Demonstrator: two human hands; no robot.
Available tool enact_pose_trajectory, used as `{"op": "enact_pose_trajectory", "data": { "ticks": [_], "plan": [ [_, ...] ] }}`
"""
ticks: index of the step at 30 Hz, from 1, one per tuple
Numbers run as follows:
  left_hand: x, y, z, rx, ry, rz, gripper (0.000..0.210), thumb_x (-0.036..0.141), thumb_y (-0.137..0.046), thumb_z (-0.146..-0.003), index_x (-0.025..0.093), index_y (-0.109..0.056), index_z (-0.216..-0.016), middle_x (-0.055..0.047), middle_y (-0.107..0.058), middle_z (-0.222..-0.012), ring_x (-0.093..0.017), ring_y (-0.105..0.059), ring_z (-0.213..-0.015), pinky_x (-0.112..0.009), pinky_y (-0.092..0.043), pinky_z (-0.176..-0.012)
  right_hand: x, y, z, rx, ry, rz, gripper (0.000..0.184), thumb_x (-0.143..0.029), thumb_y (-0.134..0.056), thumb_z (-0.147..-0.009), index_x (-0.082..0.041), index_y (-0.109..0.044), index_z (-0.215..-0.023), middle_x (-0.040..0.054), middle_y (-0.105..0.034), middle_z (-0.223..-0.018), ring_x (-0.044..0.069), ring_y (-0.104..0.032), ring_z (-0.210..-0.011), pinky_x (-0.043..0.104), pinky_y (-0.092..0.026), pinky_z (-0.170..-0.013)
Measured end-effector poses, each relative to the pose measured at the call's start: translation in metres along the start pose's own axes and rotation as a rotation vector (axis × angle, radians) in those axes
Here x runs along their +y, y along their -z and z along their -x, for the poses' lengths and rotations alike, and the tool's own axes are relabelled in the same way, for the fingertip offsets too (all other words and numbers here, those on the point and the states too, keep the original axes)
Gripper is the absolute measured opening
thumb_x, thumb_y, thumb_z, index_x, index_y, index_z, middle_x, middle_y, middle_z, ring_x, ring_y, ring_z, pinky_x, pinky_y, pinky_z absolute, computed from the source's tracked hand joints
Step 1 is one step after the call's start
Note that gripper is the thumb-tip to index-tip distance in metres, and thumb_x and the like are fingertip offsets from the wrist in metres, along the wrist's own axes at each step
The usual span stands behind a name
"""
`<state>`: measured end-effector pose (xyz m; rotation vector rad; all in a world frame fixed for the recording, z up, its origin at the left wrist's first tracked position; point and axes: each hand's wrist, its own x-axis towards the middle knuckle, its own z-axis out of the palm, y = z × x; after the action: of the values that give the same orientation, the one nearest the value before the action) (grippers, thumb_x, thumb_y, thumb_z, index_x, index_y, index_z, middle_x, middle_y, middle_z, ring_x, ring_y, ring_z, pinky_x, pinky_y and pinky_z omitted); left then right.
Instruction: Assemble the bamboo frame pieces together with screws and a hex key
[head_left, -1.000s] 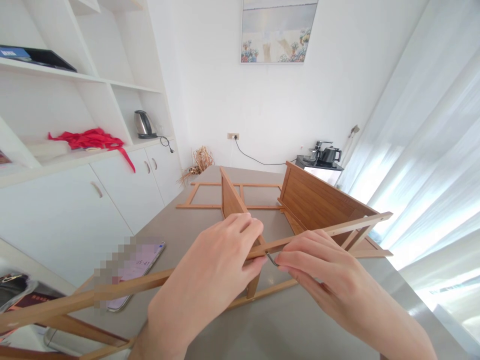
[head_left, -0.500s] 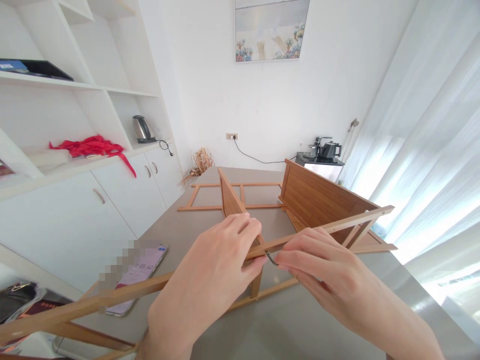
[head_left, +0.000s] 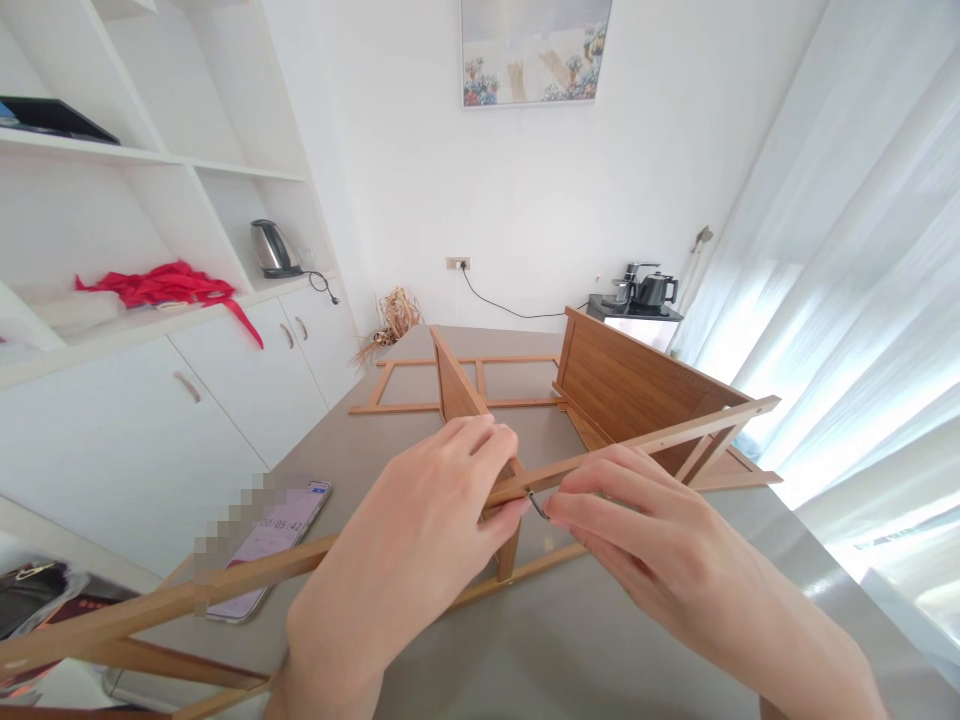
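Observation:
A wooden frame with long rails (head_left: 255, 574) and flat panels lies across the table. My left hand (head_left: 420, 540) is closed around one rail where it meets an upright wooden shelf panel (head_left: 459, 385). Pinched in the fingers of my right hand (head_left: 652, 540) is a small bent hex key (head_left: 537, 506). Its far end meets the rail at the joint, close to my left thumb. Behind my right hand stands a wider wooden panel (head_left: 637, 390), joined to the rails. The fastener under the key's tip is too small to make out.
A phone (head_left: 281, 545) showing a timer lies on the grey table (head_left: 600, 630) at the left, partly under the rail. White cabinets (head_left: 232, 390) line the left side. A coffee maker and kettle (head_left: 654, 290) stand beyond the far right end, near white curtains (head_left: 847, 250).
The whole view has shifted slightly, so things sit a little higher and further left. Both hands keep their hold at the joint, and the hex key's angle looks slightly steeper.

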<state>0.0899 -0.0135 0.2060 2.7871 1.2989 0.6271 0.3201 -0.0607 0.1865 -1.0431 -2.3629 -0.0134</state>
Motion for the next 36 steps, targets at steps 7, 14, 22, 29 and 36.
{"op": "enact_pose_trajectory", "data": {
  "ticks": [7,14,22,29,36],
  "plan": [
    [0.001,0.0,0.0,0.002,-0.001,0.011,0.023,0.027,-0.062,-0.095,0.029,-0.054,-0.117,-0.003,-0.062,-0.136,-0.027,-0.061,-0.126,-0.041,-0.057,-0.09,0.001,0.003,-0.003,-0.004,-0.016,-0.041,0.018,-0.016,-0.047,-0.104,-0.024,-0.063,-0.107,0.0051,-0.065,-0.102,0.019,-0.058,-0.094,0.032,-0.051,-0.075],
    [0.002,0.002,0.0,-0.012,0.005,-0.002,0.019,0.026,-0.061,-0.095,0.028,-0.053,-0.113,-0.002,-0.061,-0.136,-0.027,-0.062,-0.124,-0.044,-0.056,-0.093,0.003,0.002,-0.003,-0.021,-0.009,-0.043,0.018,-0.018,-0.047,-0.105,-0.023,-0.065,-0.104,0.005,-0.066,-0.1,0.019,-0.059,-0.092,0.033,-0.049,-0.074],
    [0.005,0.002,-0.001,-0.016,0.007,-0.016,0.019,0.028,-0.061,-0.096,0.029,-0.053,-0.113,-0.002,-0.062,-0.135,-0.026,-0.063,-0.122,-0.042,-0.056,-0.092,0.003,0.002,-0.004,0.019,-0.001,-0.046,0.02,-0.019,-0.049,-0.105,-0.024,-0.068,-0.106,0.0044,-0.068,-0.098,0.019,-0.061,-0.089,0.032,-0.049,-0.073],
    [0.002,-0.003,-0.003,-0.02,0.017,-0.013,0.019,0.029,-0.059,-0.096,0.03,-0.052,-0.114,-0.002,-0.06,-0.139,-0.029,-0.062,-0.125,-0.043,-0.057,-0.088,-0.002,0.005,-0.007,0.049,0.017,-0.019,0.021,-0.012,-0.047,-0.104,-0.02,-0.066,-0.103,0.0038,-0.065,-0.093,0.016,-0.054,-0.084,0.031,-0.044,-0.074],
    [0.003,0.001,-0.003,-0.037,0.022,-0.004,0.017,0.026,-0.057,-0.095,0.03,-0.052,-0.111,-0.001,-0.06,-0.137,-0.026,-0.062,-0.123,-0.041,-0.056,-0.083,-0.004,0.007,-0.005,0.055,0.011,-0.007,0.021,-0.011,-0.047,-0.104,-0.02,-0.065,-0.099,0.0028,-0.064,-0.091,0.016,-0.053,-0.082,0.031,-0.043,-0.071]
  ]
}}
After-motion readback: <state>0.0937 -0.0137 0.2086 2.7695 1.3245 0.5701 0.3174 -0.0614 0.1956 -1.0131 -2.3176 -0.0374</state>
